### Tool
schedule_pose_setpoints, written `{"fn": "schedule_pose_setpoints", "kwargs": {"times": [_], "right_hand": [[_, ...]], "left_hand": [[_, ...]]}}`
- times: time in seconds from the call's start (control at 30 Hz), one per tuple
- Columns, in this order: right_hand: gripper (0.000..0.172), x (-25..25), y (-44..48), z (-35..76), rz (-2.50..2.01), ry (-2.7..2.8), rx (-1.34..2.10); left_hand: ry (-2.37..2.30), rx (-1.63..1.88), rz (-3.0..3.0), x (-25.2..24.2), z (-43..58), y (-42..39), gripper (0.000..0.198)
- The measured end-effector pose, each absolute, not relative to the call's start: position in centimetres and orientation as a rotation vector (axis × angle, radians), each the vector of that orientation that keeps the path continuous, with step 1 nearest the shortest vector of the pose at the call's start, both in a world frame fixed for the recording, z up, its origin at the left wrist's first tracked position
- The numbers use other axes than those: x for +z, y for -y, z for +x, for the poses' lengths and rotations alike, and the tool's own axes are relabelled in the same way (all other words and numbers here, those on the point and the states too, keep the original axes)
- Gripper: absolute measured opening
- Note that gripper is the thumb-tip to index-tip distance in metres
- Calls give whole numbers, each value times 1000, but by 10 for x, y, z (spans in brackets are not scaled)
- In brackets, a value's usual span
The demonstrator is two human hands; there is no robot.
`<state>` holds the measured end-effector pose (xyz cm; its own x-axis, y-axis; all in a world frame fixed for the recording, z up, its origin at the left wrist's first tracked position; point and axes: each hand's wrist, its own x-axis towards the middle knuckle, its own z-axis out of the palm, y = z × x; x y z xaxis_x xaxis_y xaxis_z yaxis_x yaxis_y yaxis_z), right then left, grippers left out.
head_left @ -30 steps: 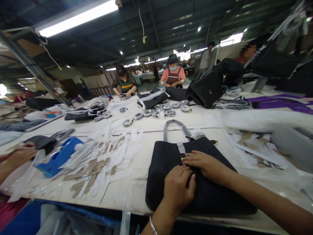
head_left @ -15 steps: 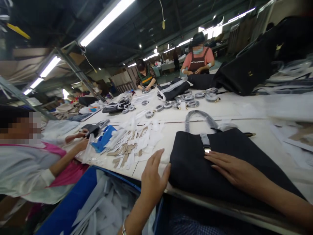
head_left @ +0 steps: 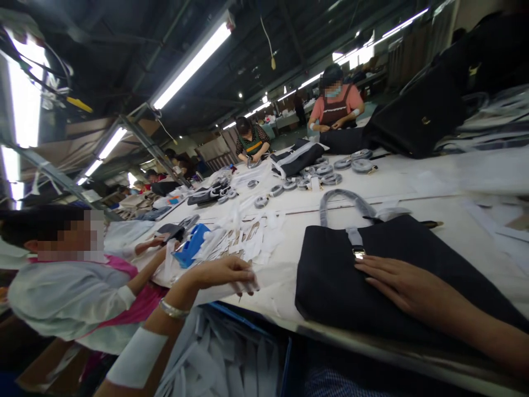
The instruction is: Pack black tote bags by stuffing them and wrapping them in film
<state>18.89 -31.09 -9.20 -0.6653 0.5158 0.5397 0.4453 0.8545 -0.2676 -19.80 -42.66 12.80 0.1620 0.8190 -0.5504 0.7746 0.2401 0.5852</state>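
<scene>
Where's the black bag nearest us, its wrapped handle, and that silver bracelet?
Bag [head_left: 330,275]: head view, front panel.
Handle [head_left: 341,194]: head view, top of loop.
Bracelet [head_left: 172,310]: head view, middle of band.

The left hand [head_left: 227,271] is held out, half curled; the right hand [head_left: 405,282] lies flat.

I see all this through one camera worn on my head, looking forward and down across the tabletop [head_left: 444,209]. It sits close above my work: my left grip [head_left: 227,270] comes in from the bottom edge, my right grip [head_left: 399,284] from the right, over the near black handbag [head_left: 330,278]. The wide, slanting view also reaches a co-worker in pink [head_left: 66,298] at my left, a brown-aproned co-worker [head_left: 336,110] farther off, and ceiling lights [head_left: 192,65] above.
</scene>
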Motion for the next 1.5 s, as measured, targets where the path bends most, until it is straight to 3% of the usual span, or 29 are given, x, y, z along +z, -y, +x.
{"fn": "schedule_pose_setpoints", "kwargs": {"times": [0.2,0.43,0.53,0.7,0.87,1.0,1.2,1.5], "right_hand": [[38,-85,313,187,-711,2416,145],[37,-75,321,186,-762,2409,142],[36,-71,325,185,-771,2422,151],[36,-68,329,183,-759,2373,189],[35,-71,327,182,-750,2349,203],[36,-73,326,182,-740,2380,180],[36,-76,327,182,-728,2351,212],[31,-67,331,181,-807,2399,279]], "left_hand": [[-1428,307,1782,159,-135,384,35],[-1152,520,1723,68,-38,335,44],[-1294,705,1788,34,-28,332,45],[-1604,1055,2165,12,-42,373,29],[-1889,711,2663,-28,-58,400,60],[-1961,621,2621,-48,-58,382,48],[-1903,699,2531,-36,-35,359,37],[-1533,1152,2227,-45,27,363,38]]}}
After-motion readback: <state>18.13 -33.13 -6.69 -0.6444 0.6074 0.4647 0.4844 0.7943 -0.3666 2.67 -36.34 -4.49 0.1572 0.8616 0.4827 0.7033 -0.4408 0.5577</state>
